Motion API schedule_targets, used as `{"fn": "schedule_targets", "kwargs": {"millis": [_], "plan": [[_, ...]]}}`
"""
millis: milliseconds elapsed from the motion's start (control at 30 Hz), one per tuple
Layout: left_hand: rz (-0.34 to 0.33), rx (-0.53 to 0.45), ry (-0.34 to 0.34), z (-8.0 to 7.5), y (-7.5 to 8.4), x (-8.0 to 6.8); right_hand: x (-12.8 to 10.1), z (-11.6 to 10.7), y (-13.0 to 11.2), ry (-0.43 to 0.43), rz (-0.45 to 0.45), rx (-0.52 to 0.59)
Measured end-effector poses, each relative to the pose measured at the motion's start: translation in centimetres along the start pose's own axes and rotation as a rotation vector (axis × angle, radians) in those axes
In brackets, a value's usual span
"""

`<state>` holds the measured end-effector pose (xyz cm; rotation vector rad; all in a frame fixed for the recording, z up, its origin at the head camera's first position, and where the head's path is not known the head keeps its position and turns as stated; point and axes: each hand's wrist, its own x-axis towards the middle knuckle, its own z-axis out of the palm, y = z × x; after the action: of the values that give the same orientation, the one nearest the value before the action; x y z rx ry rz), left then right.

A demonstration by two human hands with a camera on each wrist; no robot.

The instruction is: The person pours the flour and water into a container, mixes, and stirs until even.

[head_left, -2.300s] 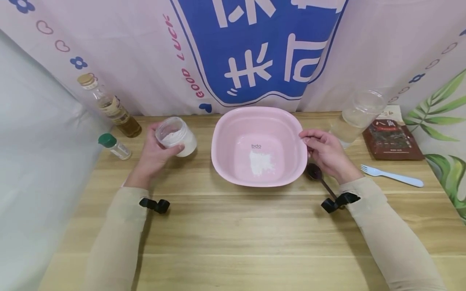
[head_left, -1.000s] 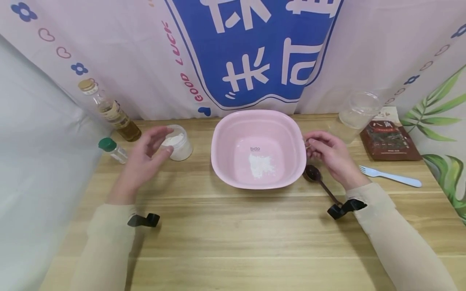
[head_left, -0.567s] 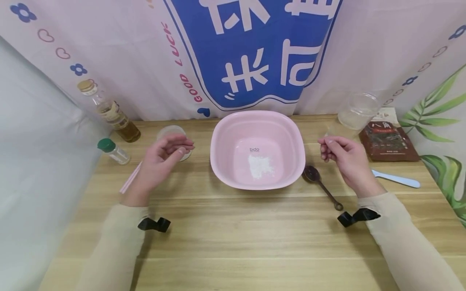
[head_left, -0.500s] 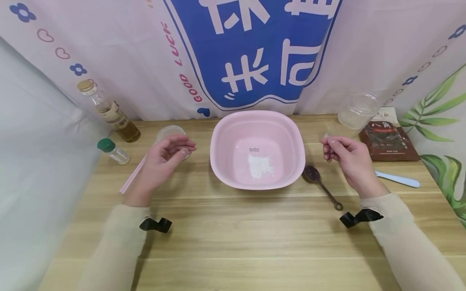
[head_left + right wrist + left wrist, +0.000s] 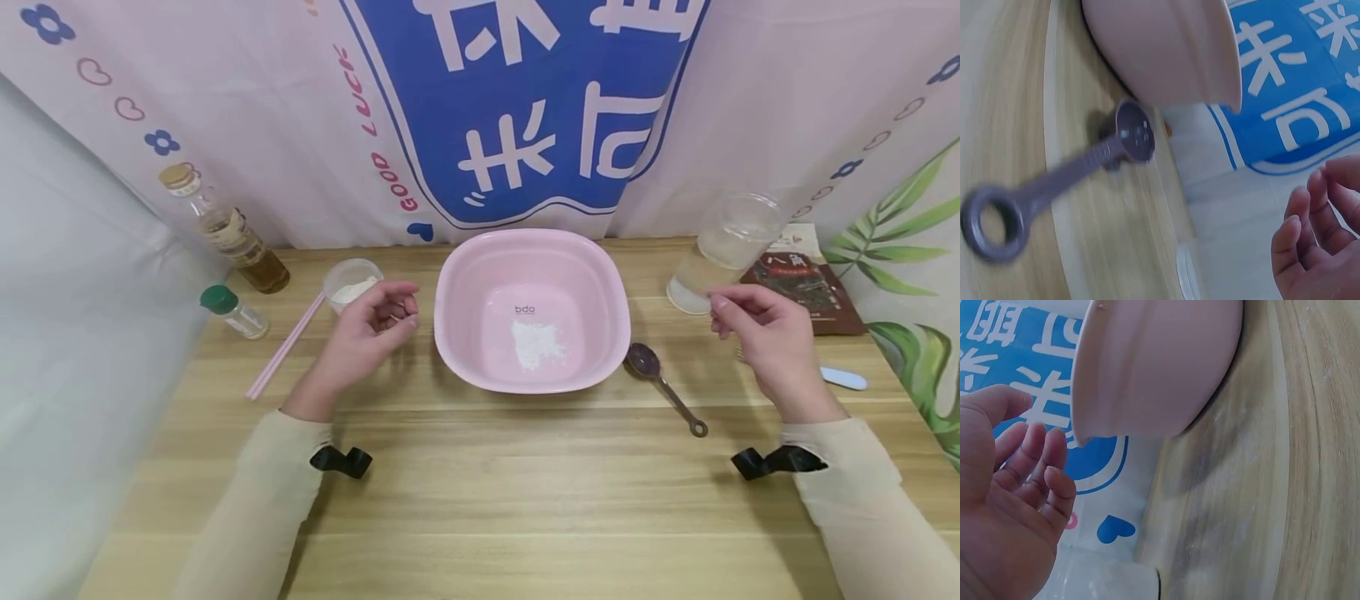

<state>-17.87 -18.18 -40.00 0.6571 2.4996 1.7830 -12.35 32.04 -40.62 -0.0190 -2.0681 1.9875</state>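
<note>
A pink basin (image 5: 480,275) stands mid-table with a small heap of white powder (image 5: 536,340) on its bottom. My left hand (image 5: 370,323) hovers just left of it, fingers loosely curled and holding nothing, beside a small open jar of white powder (image 5: 351,287). In the left wrist view the left hand (image 5: 1016,506) shows an empty palm near the basin's wall (image 5: 1154,369). My right hand (image 5: 756,325) hangs empty right of the basin, just in front of a clear plastic cup (image 5: 723,246). A dark measuring spoon (image 5: 663,385) lies on the table between basin and right hand, also the spoon (image 5: 1085,169) in the right wrist view.
A pink stick (image 5: 285,346) lies left of the jar. An oil bottle (image 5: 225,229) and a green-capped small bottle (image 5: 232,307) stand at the far left. A brown packet (image 5: 798,279) and a white fork's handle (image 5: 843,379) lie at the right. A printed curtain hangs behind.
My left hand set the jar down, let it go and drifted toward the basin. My right hand left the basin's rim and moved right toward the cup, uncovering the spoon.
</note>
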Motion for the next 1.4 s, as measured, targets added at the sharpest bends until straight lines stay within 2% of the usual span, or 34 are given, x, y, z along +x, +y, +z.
{"fn": "schedule_targets", "kwargs": {"millis": [267, 433, 500, 600, 700, 900, 1100, 1300, 1400], "plan": [[-0.078, 0.123, -0.09, 0.4, 0.1, 0.9, 0.4, -1.6, 0.2, 0.123, 0.021, -0.015], [-0.112, 0.123, -0.113, 0.8, -0.1, 1.7, 1.2, -1.9, 0.1, 0.206, 0.055, -0.039], [-0.124, 0.113, -0.115, 0.8, -0.2, 1.8, 1.7, -1.9, 0.2, 0.224, 0.071, -0.1], [-0.161, 0.086, -0.123, 0.9, -0.4, 1.9, 2.6, -1.8, 0.4, 0.212, 0.091, -0.214], [-0.208, 0.039, -0.13, 0.9, -0.4, 1.9, 3.4, -1.8, 0.7, 0.156, 0.108, -0.311], [-0.266, -0.073, -0.109, 1.4, -0.9, 2.2, 4.9, -1.8, 1.7, 0.084, 0.129, -0.405], [-0.28, -0.178, -0.079, 2.1, -1.0, 2.3, 5.9, -1.6, 2.7, 0.056, 0.156, -0.419], [-0.276, -0.208, -0.075, 2.8, -0.9, 2.5, 6.4, -1.2, 3.0, 0.047, 0.137, -0.375], [-0.279, -0.214, -0.064, 3.0, -0.9, 2.5, 6.7, -1.0, 3.1, 0.06, 0.114, -0.403]]}}
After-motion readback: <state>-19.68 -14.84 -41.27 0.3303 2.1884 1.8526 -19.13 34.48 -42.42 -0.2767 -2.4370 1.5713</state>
